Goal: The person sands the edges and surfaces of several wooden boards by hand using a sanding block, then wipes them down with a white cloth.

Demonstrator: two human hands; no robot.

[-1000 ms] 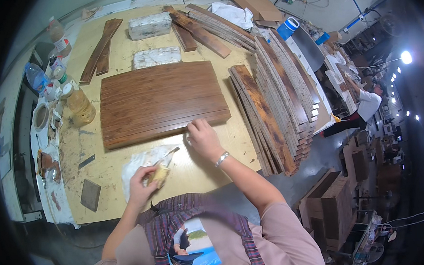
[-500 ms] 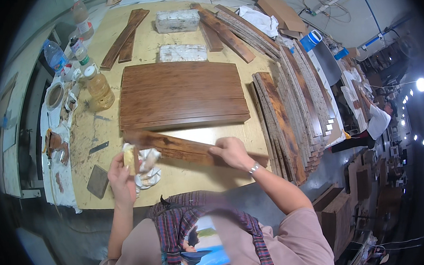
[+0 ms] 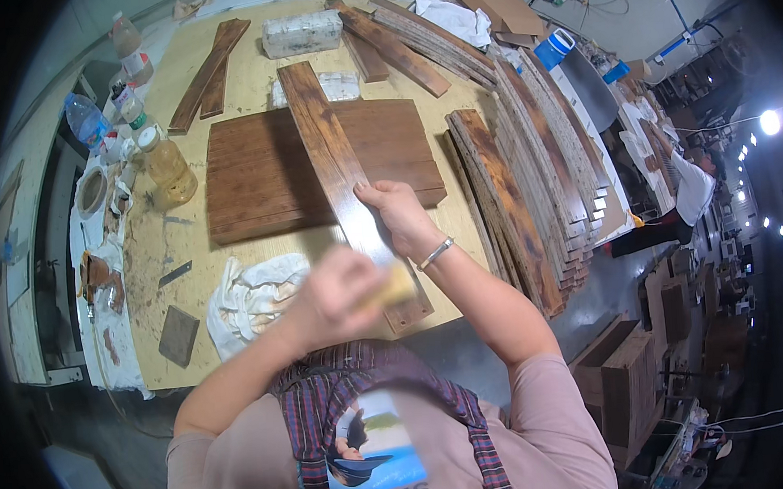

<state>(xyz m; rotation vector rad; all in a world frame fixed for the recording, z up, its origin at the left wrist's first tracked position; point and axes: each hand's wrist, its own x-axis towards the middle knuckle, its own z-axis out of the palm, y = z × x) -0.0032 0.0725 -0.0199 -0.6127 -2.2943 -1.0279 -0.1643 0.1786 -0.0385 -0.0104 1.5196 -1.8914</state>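
Note:
A long brown wooden plank (image 3: 322, 141) tilts up over the table, its far end above the stacked boards. My right hand (image 3: 399, 215) is closed round the plank's right edge, thumb on its face. My left hand (image 3: 336, 293), smeared by motion, grips a yellow sponge-like block (image 3: 390, 289) at the near end of the plank. Whether the block touches the wood is hard to make out. Below the plank lies a stack of brown boards (image 3: 253, 177). Beside my left forearm rests a crumpled white cloth (image 3: 247, 298).
Several planks stand on edge in rows (image 3: 506, 211) along the right. A jar of yellowish liquid (image 3: 169, 168) and plastic bottles (image 3: 88, 122) line the left edge. A dark flat block (image 3: 179, 335) sits at the near left. Another person (image 3: 695, 192) works far right.
The plank has swung from lying crosswise to pointing away from me, with my right hand still on it. My left hand has brought the yellow block rightward to the plank's near end.

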